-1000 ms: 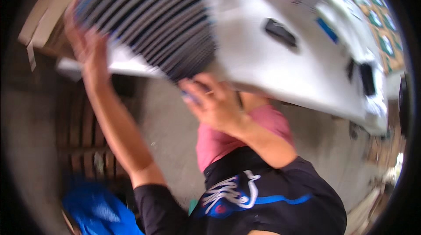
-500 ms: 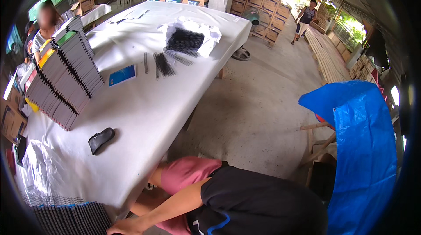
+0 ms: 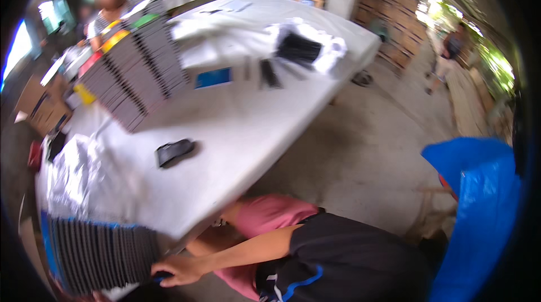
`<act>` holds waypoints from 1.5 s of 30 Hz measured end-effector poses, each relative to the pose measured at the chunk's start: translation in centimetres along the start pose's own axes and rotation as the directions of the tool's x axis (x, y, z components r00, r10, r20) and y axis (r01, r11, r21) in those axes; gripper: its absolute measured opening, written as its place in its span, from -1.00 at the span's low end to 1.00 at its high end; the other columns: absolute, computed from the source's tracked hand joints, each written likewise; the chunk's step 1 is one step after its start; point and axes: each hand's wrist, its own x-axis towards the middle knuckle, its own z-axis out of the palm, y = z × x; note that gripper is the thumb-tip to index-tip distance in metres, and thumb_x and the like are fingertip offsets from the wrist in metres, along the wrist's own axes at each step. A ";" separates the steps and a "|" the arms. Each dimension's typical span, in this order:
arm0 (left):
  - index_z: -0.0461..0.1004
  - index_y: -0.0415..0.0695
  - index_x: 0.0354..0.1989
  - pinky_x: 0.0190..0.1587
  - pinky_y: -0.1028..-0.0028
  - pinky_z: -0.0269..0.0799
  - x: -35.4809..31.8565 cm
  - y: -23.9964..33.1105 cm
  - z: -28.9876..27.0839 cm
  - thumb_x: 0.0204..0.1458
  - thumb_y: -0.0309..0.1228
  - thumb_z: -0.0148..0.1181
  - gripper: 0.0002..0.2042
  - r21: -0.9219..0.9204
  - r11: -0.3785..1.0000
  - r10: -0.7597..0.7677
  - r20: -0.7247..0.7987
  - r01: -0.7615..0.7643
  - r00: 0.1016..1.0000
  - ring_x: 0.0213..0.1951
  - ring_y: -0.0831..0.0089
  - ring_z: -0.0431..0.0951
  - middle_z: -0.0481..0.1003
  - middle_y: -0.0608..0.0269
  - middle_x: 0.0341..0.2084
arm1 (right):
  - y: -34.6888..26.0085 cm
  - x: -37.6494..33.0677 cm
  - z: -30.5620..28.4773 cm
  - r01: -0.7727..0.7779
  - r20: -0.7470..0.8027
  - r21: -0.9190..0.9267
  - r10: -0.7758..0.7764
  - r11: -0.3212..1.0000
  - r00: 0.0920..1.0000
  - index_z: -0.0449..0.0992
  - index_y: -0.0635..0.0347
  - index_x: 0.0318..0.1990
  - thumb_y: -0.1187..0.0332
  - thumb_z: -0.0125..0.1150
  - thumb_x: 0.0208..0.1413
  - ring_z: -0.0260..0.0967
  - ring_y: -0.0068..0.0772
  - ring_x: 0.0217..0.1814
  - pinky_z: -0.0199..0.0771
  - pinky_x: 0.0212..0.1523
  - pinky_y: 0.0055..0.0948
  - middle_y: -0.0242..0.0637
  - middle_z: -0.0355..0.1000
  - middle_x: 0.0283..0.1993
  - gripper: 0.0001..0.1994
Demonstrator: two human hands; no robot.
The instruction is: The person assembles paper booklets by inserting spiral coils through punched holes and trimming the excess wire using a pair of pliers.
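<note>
My right hand (image 3: 179,271) is closed round a small dark, blue-edged thing (image 3: 163,275), too blurred to name, at the right end of a row of spiral-bound notebooks (image 3: 104,254). Their black coil spines face up, and blue covers show along the edges. Of my left hand (image 3: 100,297) only a bit of skin shows at the lower edge, below the notebooks; its fingers are hidden. Crumpled clear plastic (image 3: 84,181) lies just beyond the row. A black pouch-like object (image 3: 175,152) rests on the white-covered table (image 3: 225,133).
Tall stacks of spiral notebooks (image 3: 135,71) stand at the far left, with a person (image 3: 107,17) behind them. A blue notebook (image 3: 213,77) and black coils (image 3: 298,48) lie farther back. To the right hang a blue tarp (image 3: 479,206) and a walking person (image 3: 449,56) comes along the floor.
The whole view has shifted, so the table things sit farther right and more of the notebook row shows. My right hand stays by its end. The walking person looks nearer.
</note>
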 end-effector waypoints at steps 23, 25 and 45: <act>-0.06 0.06 0.28 0.03 0.15 0.46 -0.8 0.0 2.4 -0.48 -0.02 0.51 0.08 -0.482 0.851 -0.222 0.032 0.209 0.975 0.20 0.08 0.19 -0.14 0.17 0.27 | -3.3 -0.9 -1.8 -0.047 -0.053 -0.318 0.032 0.947 0.998 0.39 0.05 0.00 0.18 0.18 0.05 0.37 -0.17 -0.10 0.30 -0.11 -0.27 -0.17 0.35 -0.08 -0.64; -0.05 0.06 0.28 -0.02 0.15 0.51 -0.8 -0.1 2.1 -0.48 -0.01 0.51 0.08 -0.467 0.855 -0.230 0.044 0.224 0.972 0.17 0.07 0.24 -0.14 0.17 0.26 | -3.1 -1.6 -1.6 0.032 -0.054 -0.550 -0.073 0.834 0.996 0.38 -0.01 0.03 0.19 0.17 0.05 0.32 -0.23 -0.04 0.21 -0.04 -0.21 -0.22 0.29 -0.02 -0.63; -0.06 0.11 0.29 0.19 0.13 0.28 -1.0 -0.9 2.2 -0.50 -0.04 0.52 0.10 -0.457 0.859 -0.245 0.025 0.229 0.969 0.23 0.15 0.14 -0.08 0.24 0.26 | -1.2 -1.8 -1.4 0.119 -0.045 -0.764 -0.236 0.634 0.971 0.38 -0.01 0.07 0.23 0.20 0.02 0.32 -0.33 -0.08 0.17 -0.06 -0.17 -0.30 0.30 -0.09 -0.59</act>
